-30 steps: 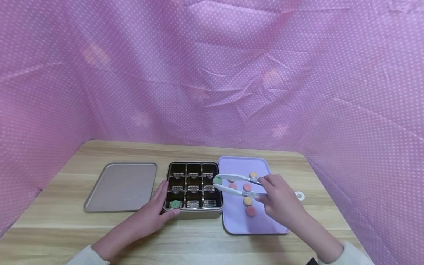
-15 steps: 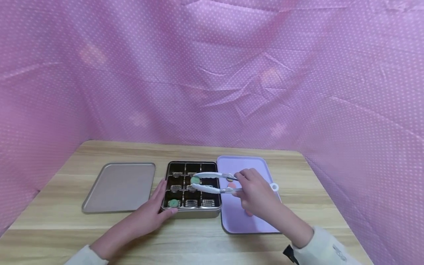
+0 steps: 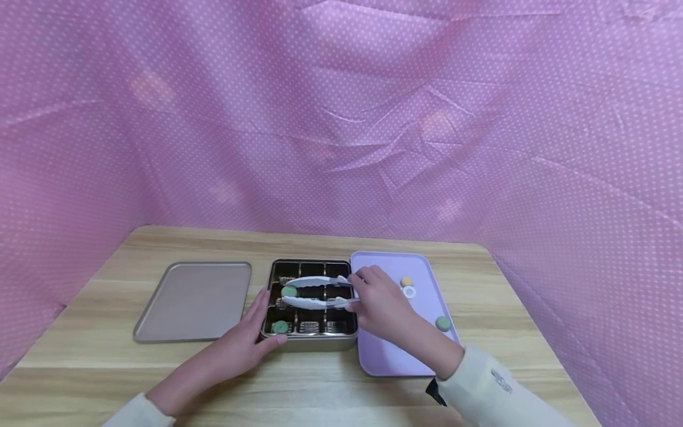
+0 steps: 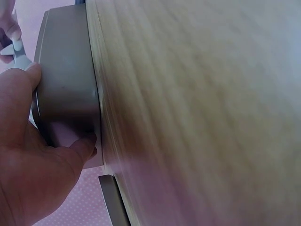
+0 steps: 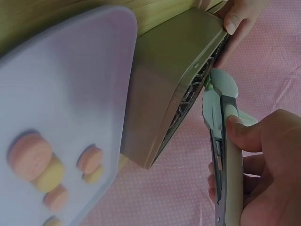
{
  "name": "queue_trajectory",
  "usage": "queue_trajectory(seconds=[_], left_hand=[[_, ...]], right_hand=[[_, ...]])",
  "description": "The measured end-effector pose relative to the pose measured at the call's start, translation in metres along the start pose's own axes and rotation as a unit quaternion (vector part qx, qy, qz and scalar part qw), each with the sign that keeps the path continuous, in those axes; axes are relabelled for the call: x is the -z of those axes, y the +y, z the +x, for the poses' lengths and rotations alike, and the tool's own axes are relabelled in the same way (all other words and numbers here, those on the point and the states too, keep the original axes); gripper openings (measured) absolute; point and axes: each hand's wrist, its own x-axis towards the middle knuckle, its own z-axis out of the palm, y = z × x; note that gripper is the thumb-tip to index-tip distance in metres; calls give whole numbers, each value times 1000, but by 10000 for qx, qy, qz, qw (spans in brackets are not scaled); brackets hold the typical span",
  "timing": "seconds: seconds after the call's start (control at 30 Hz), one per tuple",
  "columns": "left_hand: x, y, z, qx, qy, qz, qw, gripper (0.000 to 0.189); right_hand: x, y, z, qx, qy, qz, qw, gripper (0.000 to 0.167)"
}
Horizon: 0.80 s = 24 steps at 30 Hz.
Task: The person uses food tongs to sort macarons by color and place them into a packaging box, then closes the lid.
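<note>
Right hand [image 3: 381, 302] grips tongs [image 3: 309, 303], seemingly pinching a green macaron [image 3: 289, 291]; left hand [image 3: 245, 338] grips compartmented box [image 3: 320, 344].
Right forearm [image 3: 429, 350] partly hides the lavender tray [image 3: 384, 358].

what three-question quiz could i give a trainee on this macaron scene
1. Which of the person's hands grips the tongs?
2. True or false: the left hand touches the lilac tray.
3. Fill in the blank: the macaron between the tongs' tips is ____ in colour.

Key: 1. The right hand. 2. False: it touches the partitioned box. 3. Green.
</note>
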Motion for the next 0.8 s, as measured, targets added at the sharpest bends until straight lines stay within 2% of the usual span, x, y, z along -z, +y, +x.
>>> queue_trajectory(seconds=[0.37,0.63,0.8], left_hand=[[-1,-2,0,14,48,-73,10000,107],[0,-2,0,6,16,-132,9999,108],[1,-2,1,7,6,-119,9999,109]], right_hand=[[-4,-5,15,56,-264,-184,9995,37],[-5,-6,17,-187,-600,-165,9979,38],[-6,-5,16,-271,-615,-32,9977,44]])
